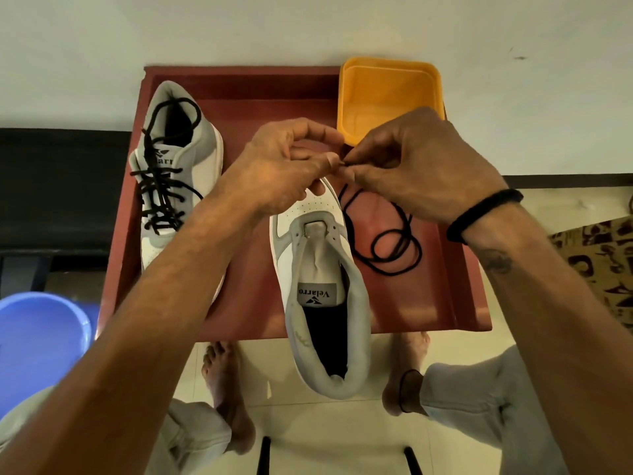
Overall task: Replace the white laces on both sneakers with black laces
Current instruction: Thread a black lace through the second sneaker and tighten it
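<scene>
Two white-and-grey sneakers lie on a red table (246, 97). The left sneaker (180, 173) is laced with a black lace (161, 186). The right sneaker (322, 286) has no lace, and its heel hangs over the table's near edge. A loose black lace (387, 241) lies coiled to its right. Above that shoe's toe, my left hand (284, 166) and my right hand (418, 162) meet. Both pinch the tip of the loose black lace between thumb and fingers.
An orange plastic container (390, 97) stands at the table's far right corner, just behind my right hand. A blue tub (37, 341) sits on the floor at the left. My bare feet (222, 371) rest on the tiled floor below the table. A patterned mat (603, 262) lies at the right.
</scene>
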{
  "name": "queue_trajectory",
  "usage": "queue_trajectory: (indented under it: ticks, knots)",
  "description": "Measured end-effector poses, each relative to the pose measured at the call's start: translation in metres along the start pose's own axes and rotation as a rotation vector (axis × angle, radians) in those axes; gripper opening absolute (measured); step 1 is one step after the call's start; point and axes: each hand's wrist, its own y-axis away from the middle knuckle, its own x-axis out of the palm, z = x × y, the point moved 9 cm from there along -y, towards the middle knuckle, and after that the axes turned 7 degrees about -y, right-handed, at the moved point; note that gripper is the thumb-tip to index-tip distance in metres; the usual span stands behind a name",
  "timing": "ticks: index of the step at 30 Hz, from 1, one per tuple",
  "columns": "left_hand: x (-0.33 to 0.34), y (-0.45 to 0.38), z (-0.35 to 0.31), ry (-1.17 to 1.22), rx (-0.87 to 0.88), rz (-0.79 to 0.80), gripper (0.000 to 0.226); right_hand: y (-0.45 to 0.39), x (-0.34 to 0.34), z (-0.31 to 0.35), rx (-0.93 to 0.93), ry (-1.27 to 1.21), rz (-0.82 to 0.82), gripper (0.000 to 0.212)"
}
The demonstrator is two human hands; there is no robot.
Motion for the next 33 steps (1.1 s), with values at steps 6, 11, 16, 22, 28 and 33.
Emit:
queue_trajectory:
  ticks: [6, 11, 16, 22, 28, 33]
  knots:
    - [0.006, 0.004, 0.007, -0.136, -0.146, 0.085, 0.017, 0.0, 0.001, -0.003, 0.023, 0.049, 0.04, 0.007]
    - [0.014, 0.02, 0.033, -0.278, -0.388, 0.178, 0.037, 0.006, 0.031, -0.017, 0.104, 0.14, 0.273, 0.005]
    - [0.018, 0.023, 0.042, -0.341, -0.422, 0.222, 0.027, 0.008, 0.036, -0.018, 0.112, 0.153, 0.316, 0.002]
    - [0.017, 0.026, 0.045, -0.339, -0.376, 0.231, 0.018, 0.007, 0.04, -0.018, 0.115, 0.17, 0.32, 0.003]
    - [0.016, 0.023, 0.042, -0.403, -0.331, 0.155, 0.013, 0.006, 0.043, -0.019, 0.104, 0.162, 0.318, 0.003]
    - [0.012, 0.022, 0.043, -0.56, -0.291, 0.008, 0.014, 0.006, 0.054, -0.019, 0.092, 0.171, 0.32, 0.003]
